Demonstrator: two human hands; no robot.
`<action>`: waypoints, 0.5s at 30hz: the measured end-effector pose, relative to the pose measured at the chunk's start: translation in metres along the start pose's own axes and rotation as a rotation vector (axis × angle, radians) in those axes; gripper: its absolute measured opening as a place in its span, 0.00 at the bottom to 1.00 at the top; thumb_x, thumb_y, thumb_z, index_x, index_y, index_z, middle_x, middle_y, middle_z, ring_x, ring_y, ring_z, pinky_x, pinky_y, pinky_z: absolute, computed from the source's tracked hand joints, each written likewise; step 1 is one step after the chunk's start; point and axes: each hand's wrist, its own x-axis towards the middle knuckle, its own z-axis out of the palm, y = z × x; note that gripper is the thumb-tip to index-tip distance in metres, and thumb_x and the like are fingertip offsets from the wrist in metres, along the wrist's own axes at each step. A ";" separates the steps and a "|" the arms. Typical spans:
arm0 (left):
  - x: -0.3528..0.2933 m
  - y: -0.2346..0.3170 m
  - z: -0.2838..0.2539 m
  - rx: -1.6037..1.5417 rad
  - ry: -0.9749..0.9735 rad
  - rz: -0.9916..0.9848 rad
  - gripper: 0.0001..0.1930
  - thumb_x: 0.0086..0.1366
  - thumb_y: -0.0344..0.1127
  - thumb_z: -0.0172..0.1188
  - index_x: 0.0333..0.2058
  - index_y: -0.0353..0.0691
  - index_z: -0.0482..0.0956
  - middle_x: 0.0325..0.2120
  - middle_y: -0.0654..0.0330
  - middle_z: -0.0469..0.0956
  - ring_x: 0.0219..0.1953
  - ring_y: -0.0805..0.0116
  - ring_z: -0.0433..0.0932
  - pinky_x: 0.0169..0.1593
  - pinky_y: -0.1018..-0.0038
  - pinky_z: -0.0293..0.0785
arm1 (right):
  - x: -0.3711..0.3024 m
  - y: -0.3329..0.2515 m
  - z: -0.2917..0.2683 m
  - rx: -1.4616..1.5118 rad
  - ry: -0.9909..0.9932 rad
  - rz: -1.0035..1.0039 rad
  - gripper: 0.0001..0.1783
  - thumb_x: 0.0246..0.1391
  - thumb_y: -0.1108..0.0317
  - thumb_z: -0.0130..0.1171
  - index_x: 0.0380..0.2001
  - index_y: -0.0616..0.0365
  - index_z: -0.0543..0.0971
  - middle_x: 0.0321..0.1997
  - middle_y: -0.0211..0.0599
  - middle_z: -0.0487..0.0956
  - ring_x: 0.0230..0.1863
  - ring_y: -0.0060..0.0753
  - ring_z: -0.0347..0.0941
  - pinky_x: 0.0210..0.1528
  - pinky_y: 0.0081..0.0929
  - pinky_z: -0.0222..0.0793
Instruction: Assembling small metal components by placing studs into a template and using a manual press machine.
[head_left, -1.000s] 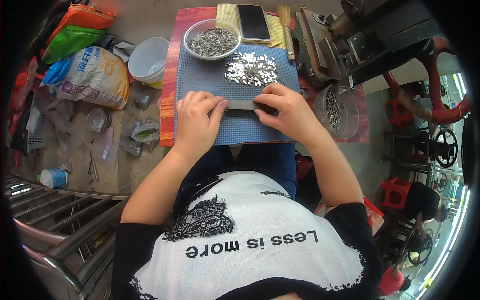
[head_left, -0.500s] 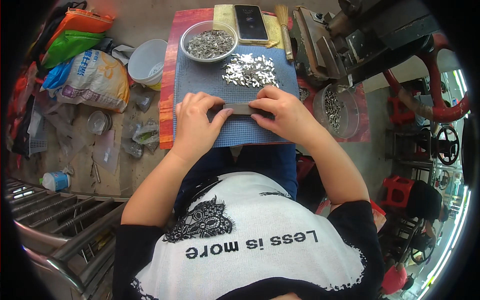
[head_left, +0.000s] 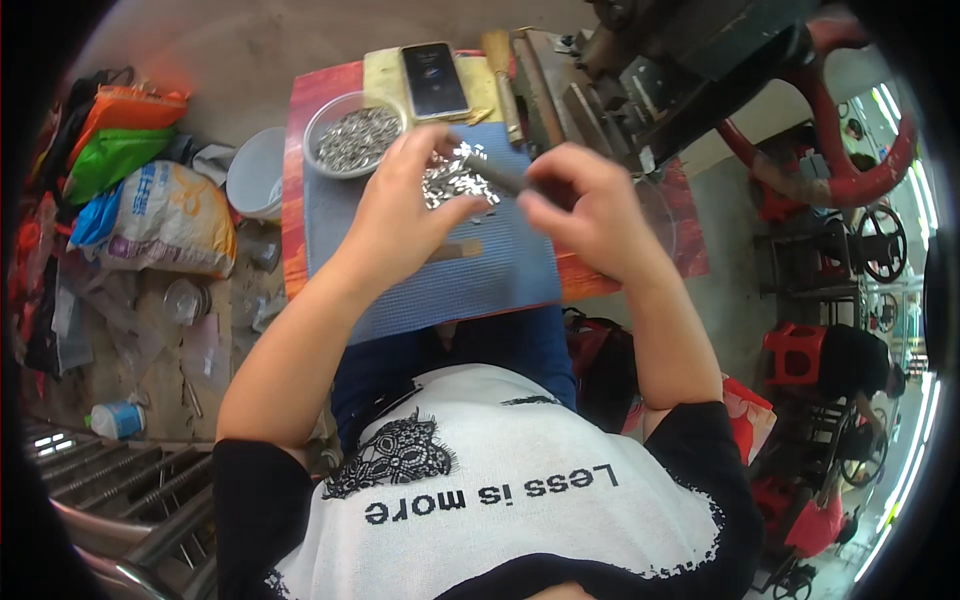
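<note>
So, clock face centered on the blue mat, 12 pointing away from the person. The right hand is sitting at 3 and pinching a dark bar by its near end, thumb on one side and curled fingers on the other. The bar is slanting toward 10 from that grip, its far end showing over a pile of small shiny metal bits at about 1.

The left hand is hanging out at 10, thumb and fingers spread in a loose C. Its fingertips are hovering near the bar's far end, but I honestly can't tell if they're touching it. The right hand is a bit blurry too.

A flat brownish strip is lying on the mat around 5, just below the left thumb. A clear bowl full of similar metal bits is standing near 11. A phone is lying at 12 on a yellow cloth, and a straw brush is resting at 1. Farther out, a machine with a red wheel is looming toward 2, and a white bucket is standing between 9 and 10.
</note>
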 end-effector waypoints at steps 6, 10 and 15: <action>0.087 0.007 0.086 -0.044 -0.007 0.181 0.65 0.38 0.50 0.83 0.68 0.28 0.52 0.63 0.37 0.63 0.68 0.44 0.61 0.70 0.60 0.59 | 0.022 0.022 -0.043 -0.547 0.492 0.112 0.14 0.48 0.63 0.67 0.31 0.65 0.79 0.29 0.49 0.79 0.31 0.51 0.77 0.35 0.42 0.73; 0.104 0.004 0.117 -0.043 -0.035 0.165 0.70 0.33 0.52 0.82 0.69 0.28 0.48 0.61 0.37 0.63 0.67 0.40 0.59 0.70 0.57 0.56 | 0.020 0.023 -0.049 -0.540 0.420 0.212 0.15 0.49 0.63 0.66 0.32 0.65 0.81 0.31 0.52 0.81 0.35 0.54 0.79 0.39 0.43 0.74; 0.103 0.001 0.128 0.038 0.105 0.182 0.66 0.35 0.53 0.81 0.68 0.29 0.51 0.58 0.40 0.66 0.64 0.42 0.61 0.69 0.56 0.55 | 0.020 0.025 -0.050 -0.565 0.367 0.165 0.17 0.52 0.60 0.67 0.32 0.67 0.82 0.30 0.54 0.81 0.35 0.55 0.80 0.41 0.43 0.74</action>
